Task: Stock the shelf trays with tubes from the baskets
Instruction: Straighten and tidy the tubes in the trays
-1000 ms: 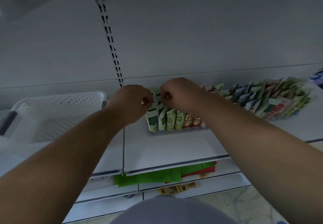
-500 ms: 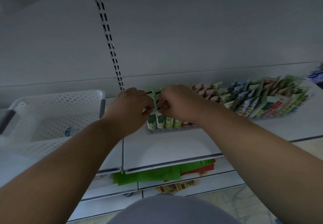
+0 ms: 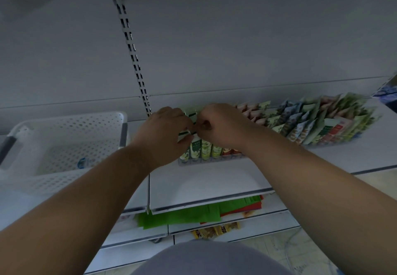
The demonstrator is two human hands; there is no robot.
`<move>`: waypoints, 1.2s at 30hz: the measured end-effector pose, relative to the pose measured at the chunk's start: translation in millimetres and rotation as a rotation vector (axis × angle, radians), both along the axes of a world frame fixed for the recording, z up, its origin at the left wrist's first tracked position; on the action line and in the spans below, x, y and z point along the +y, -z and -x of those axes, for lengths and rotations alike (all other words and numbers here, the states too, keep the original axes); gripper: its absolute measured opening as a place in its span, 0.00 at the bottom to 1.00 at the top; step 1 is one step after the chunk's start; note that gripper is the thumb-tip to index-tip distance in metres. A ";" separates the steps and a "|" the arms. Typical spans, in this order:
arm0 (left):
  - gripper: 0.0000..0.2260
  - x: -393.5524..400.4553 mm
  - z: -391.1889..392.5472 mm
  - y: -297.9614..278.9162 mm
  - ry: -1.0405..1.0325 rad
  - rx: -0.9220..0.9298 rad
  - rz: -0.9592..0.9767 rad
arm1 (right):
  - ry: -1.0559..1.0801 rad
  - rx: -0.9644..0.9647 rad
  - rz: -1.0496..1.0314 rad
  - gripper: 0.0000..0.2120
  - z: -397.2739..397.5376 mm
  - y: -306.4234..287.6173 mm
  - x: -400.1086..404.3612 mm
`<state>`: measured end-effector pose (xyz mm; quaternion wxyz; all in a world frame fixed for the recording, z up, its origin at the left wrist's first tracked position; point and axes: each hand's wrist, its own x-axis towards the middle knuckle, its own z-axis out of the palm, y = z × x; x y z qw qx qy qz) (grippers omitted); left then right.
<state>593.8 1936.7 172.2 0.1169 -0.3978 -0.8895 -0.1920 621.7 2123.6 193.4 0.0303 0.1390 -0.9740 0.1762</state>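
A clear shelf tray on the white shelf holds rows of upright tubes, green at the left and red further right. My left hand and my right hand meet over the tray's left end. Both pinch the flat crimped tops of green tubes in the leftmost rows. The hands hide most of those tubes. A second tray of tubes, blue, green and red, stands to the right.
A white perforated basket with grey handles sits on the shelf at the left, with a small item on its bottom. A slotted upright runs up the back wall. Green and red packs lie on the lower shelf.
Both hands have stayed together over the tray's left rows, shifting slightly as the fingers work the tube tops. The camera has tilted a little.
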 end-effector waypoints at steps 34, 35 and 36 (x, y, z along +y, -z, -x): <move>0.05 34.0 27.5 -17.4 -0.061 -0.067 0.085 | 0.188 0.195 0.132 0.06 -4.4 -21.6 65.2; 0.05 34.0 26.4 -18.2 -0.080 -0.062 0.058 | 0.181 0.197 0.135 0.05 -5.9 -21.1 67.0; 0.04 34.9 25.8 -19.5 -0.106 -0.059 0.044 | 0.169 0.198 0.130 0.05 -6.4 -20.3 69.1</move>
